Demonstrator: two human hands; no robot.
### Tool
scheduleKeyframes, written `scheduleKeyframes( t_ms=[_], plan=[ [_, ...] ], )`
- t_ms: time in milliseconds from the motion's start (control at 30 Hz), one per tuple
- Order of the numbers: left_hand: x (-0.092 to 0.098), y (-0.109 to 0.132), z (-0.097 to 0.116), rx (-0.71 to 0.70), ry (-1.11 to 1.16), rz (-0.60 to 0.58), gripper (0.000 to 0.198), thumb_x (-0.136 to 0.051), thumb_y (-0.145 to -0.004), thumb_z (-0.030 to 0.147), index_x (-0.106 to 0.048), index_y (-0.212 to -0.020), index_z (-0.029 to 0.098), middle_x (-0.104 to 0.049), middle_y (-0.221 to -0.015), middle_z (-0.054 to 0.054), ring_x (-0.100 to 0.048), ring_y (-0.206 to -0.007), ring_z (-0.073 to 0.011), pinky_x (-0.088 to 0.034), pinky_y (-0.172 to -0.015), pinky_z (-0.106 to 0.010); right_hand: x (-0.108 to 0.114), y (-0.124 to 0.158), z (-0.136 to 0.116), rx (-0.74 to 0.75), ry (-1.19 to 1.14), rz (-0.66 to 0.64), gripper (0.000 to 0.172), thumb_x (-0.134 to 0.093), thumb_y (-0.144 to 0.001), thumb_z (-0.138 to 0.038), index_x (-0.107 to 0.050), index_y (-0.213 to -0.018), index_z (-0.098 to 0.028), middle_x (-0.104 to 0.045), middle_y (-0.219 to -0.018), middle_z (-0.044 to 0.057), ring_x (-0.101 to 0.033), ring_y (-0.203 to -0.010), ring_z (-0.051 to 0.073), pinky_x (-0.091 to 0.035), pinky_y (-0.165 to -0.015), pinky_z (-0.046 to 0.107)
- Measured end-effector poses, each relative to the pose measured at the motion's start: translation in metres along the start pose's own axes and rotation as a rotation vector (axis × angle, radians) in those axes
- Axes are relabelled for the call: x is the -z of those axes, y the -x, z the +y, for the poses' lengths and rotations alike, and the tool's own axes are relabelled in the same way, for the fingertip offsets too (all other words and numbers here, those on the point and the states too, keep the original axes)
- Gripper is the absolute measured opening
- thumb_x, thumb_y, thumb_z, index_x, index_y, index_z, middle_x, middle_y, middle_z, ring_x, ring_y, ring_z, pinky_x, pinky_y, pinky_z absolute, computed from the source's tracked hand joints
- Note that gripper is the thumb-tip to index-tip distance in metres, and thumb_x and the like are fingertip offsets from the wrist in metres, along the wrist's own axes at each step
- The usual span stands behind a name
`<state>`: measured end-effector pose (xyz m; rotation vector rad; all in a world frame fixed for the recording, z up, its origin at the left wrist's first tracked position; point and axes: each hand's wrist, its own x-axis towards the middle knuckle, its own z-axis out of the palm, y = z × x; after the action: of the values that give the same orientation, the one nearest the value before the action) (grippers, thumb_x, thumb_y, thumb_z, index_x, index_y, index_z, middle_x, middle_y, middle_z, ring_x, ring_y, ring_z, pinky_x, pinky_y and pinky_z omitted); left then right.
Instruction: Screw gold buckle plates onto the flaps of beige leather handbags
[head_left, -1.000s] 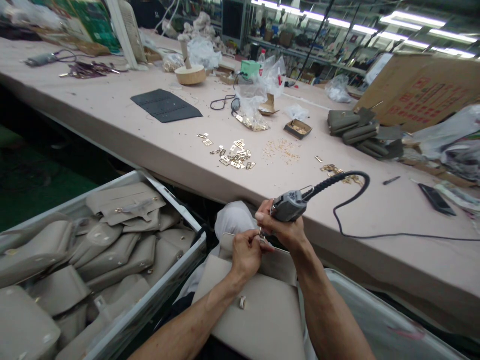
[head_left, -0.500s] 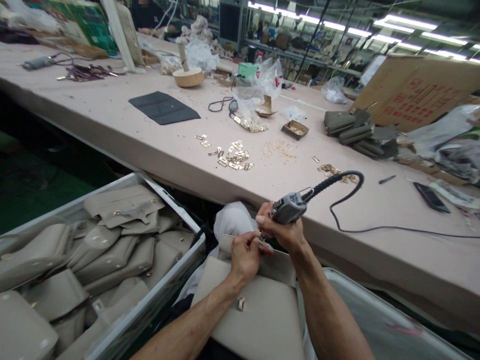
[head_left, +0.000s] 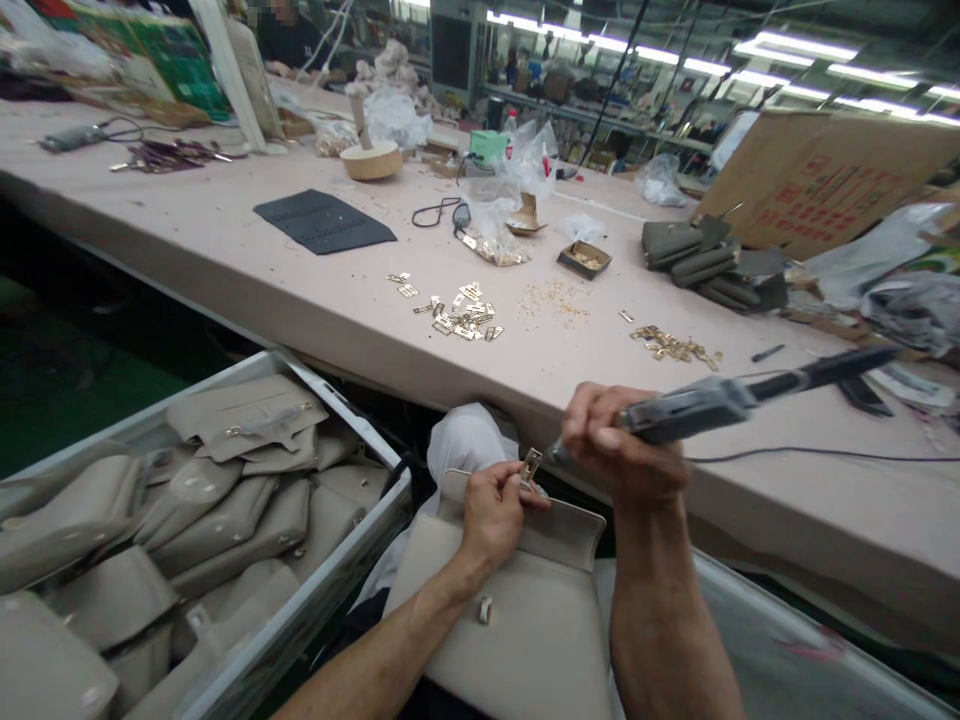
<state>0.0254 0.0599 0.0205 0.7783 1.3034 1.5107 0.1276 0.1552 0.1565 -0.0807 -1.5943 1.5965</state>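
Note:
A beige handbag [head_left: 525,640] lies across my lap with its flap [head_left: 574,535] opened away from me. My left hand [head_left: 491,510] is closed on the middle of that flap, thumb and fingers pinching it beside a small gold metal plate [head_left: 531,463] that stands up there. My right hand [head_left: 626,440] is wrapped round a grey electric screwdriver [head_left: 686,408], held tilted with its cord end up to the right. The screwdriver's tip is just right of the plate, apart from it. On the bag's front is a small metal turn lock [head_left: 485,610].
On my left a white crate [head_left: 341,410] holds several beige bags [head_left: 217,500]. Gold plates [head_left: 461,318], tiny screws [head_left: 555,300] and more gold pieces [head_left: 671,345] lie on the covered table [head_left: 330,310]. Another bin [head_left: 787,640] is at right. A person [head_left: 289,40] is at the far side.
My right hand has drawn the screwdriver up and right, away from the flap, and tilted it flatter. The gold plate shows more clearly now. My left hand has stayed in place.

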Motion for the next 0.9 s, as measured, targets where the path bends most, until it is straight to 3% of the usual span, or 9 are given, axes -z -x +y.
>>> scheduleKeyframes(
  t_ms=[133,300,433,567,700,800,900],
  plan=[
    [0.003,0.000,0.002,0.017,0.019,0.011,0.029,-0.049,-0.095,0.025,-0.069,-0.109,0.009,-0.076,-0.083,-0.010,-0.076,-0.068,-0.0224,-0.059,-0.065,-0.029,0.016,0.010,-0.034,0.167,-0.118,0.219,0.010,-0.066,-0.080,-0.025,-0.064,-0.080,-0.016,-0.054,-0.081,0.001,-0.043,-0.045,0.004,-0.036,-0.047,0.026],
    [0.000,0.007,0.002,-0.014,-0.108,0.089,0.036,-0.069,-0.089,0.039,-0.067,-0.113,0.013,-0.076,-0.085,-0.008,-0.073,-0.061,-0.0198,-0.054,-0.055,-0.024,0.026,0.048,-0.039,0.183,-0.191,0.479,0.017,-0.069,-0.075,-0.026,-0.057,-0.075,-0.014,-0.047,-0.077,-0.002,-0.033,-0.044,0.001,-0.037,-0.049,0.024],
    [-0.005,0.013,0.001,-0.210,-0.456,0.197,0.029,-0.066,-0.092,0.041,-0.072,-0.102,0.015,-0.071,-0.066,-0.005,-0.069,-0.054,-0.0197,-0.049,-0.055,-0.026,0.027,0.073,-0.038,0.216,-0.258,0.605,0.021,-0.072,-0.071,-0.024,-0.053,-0.073,-0.014,-0.046,-0.077,-0.003,-0.027,-0.044,0.001,-0.037,-0.049,0.023],
    [-0.006,0.014,-0.001,-0.427,-0.652,0.247,0.026,-0.057,-0.098,0.033,-0.071,-0.100,0.011,-0.070,-0.066,-0.007,-0.066,-0.054,-0.0195,-0.046,-0.058,-0.029,0.033,0.084,-0.042,0.253,-0.274,0.709,0.022,-0.072,-0.069,-0.025,-0.053,-0.072,-0.014,-0.045,-0.075,-0.003,-0.023,-0.044,0.002,-0.032,-0.048,0.024],
    [-0.007,0.014,-0.005,-0.540,-0.690,0.241,0.020,-0.055,-0.099,0.027,-0.068,-0.106,0.013,-0.074,-0.080,-0.010,-0.068,-0.062,-0.0204,-0.048,-0.065,-0.030,0.039,0.089,-0.043,0.271,-0.251,0.763,0.020,-0.070,-0.069,-0.026,-0.053,-0.070,-0.016,-0.043,-0.074,-0.003,-0.019,-0.043,0.002,-0.027,-0.046,0.025],
    [-0.007,0.015,-0.005,-0.527,-0.667,0.248,0.019,-0.057,-0.098,0.029,-0.069,-0.106,0.017,-0.075,-0.082,-0.010,-0.069,-0.065,-0.0217,-0.048,-0.068,-0.030,0.041,0.092,-0.042,0.277,-0.248,0.768,0.018,-0.069,-0.070,-0.027,-0.055,-0.071,-0.017,-0.043,-0.074,-0.003,-0.018,-0.044,0.003,-0.026,-0.046,0.026],
    [-0.007,0.015,0.000,-0.350,-0.558,0.179,0.024,-0.059,-0.097,0.038,-0.070,-0.103,0.018,-0.070,-0.067,-0.005,-0.067,-0.057,-0.0205,-0.048,-0.060,-0.028,0.043,0.096,-0.040,0.285,-0.271,0.754,0.015,-0.069,-0.071,-0.026,-0.057,-0.073,-0.016,-0.044,-0.076,-0.003,-0.020,-0.045,0.003,-0.029,-0.047,0.025]
  ],
)
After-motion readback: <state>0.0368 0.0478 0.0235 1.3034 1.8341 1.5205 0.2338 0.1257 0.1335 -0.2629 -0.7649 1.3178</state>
